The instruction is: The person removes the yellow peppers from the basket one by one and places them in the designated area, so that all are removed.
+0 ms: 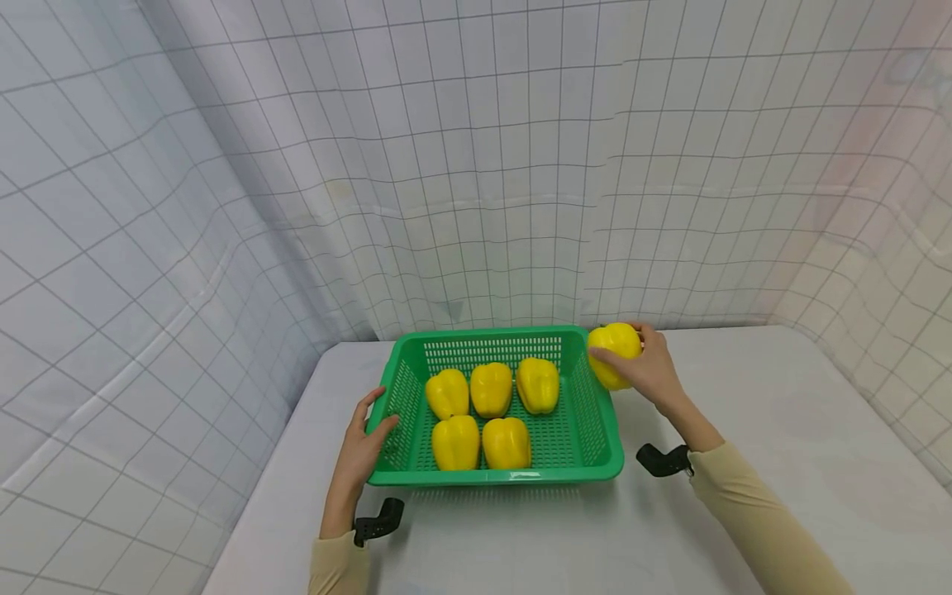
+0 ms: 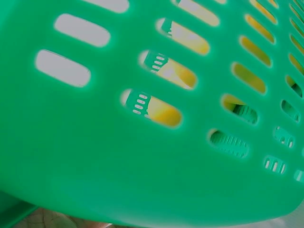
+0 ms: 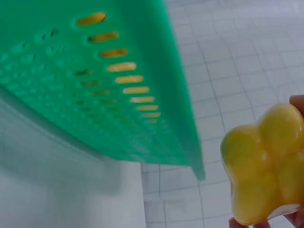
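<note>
Sleeves [image 1: 766, 516] nearest; left hand [image 1: 360, 445] grips basket [image 1: 491, 477], right hand [image 1: 651, 369] pepper [image 1: 614, 349] beside rim [image 1: 612, 438]; five peppers [image 1: 491, 390] inside; curtain [image 1: 476, 207] behind.

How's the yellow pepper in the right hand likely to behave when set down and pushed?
The yellow pepper probably slips easily, since its skin looks smooth and glossy. Its bulging lobes suggest it would rock or tip rather than roll freely. It seems fairly stiff: no dent shows where the right hand grips it.

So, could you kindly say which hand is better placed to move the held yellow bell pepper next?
Probably the right hand: it already grips the yellow bell pepper beside the green plastic basket, while the left hand holds its opposite rim.
</note>
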`<state>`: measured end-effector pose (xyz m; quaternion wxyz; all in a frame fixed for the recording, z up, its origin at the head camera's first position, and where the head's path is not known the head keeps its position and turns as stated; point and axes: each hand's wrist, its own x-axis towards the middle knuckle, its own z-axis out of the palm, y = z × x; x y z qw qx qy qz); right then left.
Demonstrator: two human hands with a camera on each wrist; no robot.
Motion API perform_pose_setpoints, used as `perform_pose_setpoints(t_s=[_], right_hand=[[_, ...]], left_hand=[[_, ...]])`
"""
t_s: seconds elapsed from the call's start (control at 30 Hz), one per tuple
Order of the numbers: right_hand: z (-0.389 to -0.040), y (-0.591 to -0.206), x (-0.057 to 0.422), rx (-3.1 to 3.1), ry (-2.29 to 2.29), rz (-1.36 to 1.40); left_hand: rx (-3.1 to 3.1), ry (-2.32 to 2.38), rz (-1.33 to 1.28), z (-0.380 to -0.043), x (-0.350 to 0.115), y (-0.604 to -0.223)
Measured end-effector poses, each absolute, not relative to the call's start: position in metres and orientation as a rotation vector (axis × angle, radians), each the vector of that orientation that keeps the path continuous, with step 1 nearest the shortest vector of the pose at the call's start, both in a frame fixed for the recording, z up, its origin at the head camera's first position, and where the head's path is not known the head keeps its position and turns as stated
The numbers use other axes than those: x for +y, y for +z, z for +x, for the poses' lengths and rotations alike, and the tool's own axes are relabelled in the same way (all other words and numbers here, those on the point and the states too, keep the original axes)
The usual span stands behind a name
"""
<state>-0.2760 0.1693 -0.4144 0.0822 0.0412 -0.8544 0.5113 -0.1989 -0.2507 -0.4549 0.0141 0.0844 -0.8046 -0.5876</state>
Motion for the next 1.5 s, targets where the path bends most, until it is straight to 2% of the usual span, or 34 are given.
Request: perform_pose_setpoints(t_s=[0.57,1.3,1.5], right_hand=[[-0.285,-0.444,0.205,-2.654,1.43,-0.057],[-0.293,-0.476,0.221,-2.81,1.397,-0.162],[-0.294,-0.483,0.221,-2.833,1.398,-0.155]], left_hand=[[-2.5,-1.795,0.241,-0.198,-0.249,-0.455],[-2.491,-1.813,0.244,-0.198,-0.25,-0.457],[-2.491,-1.846,0.266,-0.194,-0.245,-0.444]])
